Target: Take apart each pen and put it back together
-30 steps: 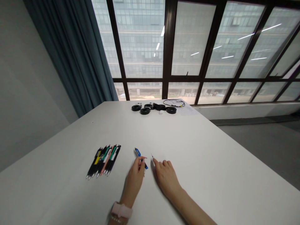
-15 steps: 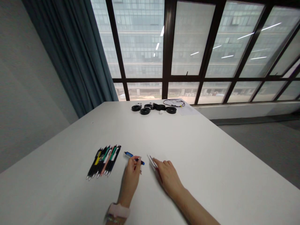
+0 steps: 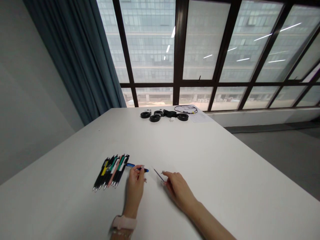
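Left hand [image 3: 136,184] pinched on the blue pen [image 3: 130,165], one end just beside the row of pens [image 3: 111,171] on the bench [image 3: 160,143]. Right hand [image 3: 178,189] at the near end of a thin dark rod [image 3: 158,174]; firm grip or not, cannot tell. Judgement: a light mid-barrel pinch should avoid jostling the row; the rod, likely prone to rolling, wants gentle steadying.

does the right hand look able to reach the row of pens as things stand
Probably not directly: the left hand, holding a blue pen, sits between the right hand and the row of pens.
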Demonstrator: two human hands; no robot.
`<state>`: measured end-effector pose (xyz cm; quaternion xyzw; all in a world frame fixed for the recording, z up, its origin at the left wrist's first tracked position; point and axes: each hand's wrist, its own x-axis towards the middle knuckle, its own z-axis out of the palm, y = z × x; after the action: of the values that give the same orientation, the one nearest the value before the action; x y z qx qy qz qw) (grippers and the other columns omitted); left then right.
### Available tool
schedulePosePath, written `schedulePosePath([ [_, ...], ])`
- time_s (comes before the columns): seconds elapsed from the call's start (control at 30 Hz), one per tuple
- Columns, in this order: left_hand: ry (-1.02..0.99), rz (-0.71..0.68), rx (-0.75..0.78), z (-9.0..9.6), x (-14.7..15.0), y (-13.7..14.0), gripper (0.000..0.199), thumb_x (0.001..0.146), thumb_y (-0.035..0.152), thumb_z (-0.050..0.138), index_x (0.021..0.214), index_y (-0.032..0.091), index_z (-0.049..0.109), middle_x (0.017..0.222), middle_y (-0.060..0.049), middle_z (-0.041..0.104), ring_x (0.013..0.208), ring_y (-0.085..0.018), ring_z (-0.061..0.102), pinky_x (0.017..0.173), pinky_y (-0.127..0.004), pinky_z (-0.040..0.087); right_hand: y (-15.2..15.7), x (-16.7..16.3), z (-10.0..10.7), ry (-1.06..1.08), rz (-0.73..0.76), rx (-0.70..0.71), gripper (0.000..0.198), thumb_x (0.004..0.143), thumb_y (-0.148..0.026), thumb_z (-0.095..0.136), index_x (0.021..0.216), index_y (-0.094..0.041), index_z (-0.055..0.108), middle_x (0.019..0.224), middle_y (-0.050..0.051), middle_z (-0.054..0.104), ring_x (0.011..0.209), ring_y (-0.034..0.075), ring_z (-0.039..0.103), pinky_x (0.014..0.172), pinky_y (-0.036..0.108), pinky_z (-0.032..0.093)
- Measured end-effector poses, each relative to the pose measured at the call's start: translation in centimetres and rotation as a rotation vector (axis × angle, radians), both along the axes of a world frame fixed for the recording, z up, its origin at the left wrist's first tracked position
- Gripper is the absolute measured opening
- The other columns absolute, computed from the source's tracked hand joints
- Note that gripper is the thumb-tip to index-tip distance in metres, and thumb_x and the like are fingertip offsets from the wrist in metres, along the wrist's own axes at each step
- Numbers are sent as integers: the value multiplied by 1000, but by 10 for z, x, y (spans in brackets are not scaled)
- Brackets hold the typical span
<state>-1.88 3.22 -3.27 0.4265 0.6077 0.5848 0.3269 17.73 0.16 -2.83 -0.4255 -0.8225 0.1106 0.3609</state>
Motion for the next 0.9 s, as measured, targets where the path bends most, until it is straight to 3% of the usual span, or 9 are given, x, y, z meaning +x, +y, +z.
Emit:
schedulePosePath([
  [0.13,-166,51,-62,0,0,4,60,62,72,67,91,22,52,56,8,53,40,-10,47,37,-19,32,-3,1,4,-2,34,45,28,98,-14,46,123,-15,58,90,8,70,84,21,64,75,31,48],
  [0.27,-281,52,-76,1,0,5,64,56,69,72,94,21,55,65,4,59,43,-7,48,37,-16,31,-5,0,6,-43,82,92,24,101,-16,46,122,-16,58,91,7,70,82,20,63,76,31,47],
  [0.53,-162,-18,-37,-6,-2,4,57,68,67,67,98,19,60,52,8,50,40,-9,46,36,-19,34,-8,-3,7,-119,117,114,25,102,-17,46,125,-17,55,91,6,70,82,20,62,77,32,45],
  [0.9,-115,-41,-38,-4,0,2,55,70,68,64,96,19,60,53,9,49,41,-10,46,38,-21,34,-6,-3,6,-75,110,89,25,100,-14,47,125,-15,55,95,8,71,83,21,63,78,32,48],
])
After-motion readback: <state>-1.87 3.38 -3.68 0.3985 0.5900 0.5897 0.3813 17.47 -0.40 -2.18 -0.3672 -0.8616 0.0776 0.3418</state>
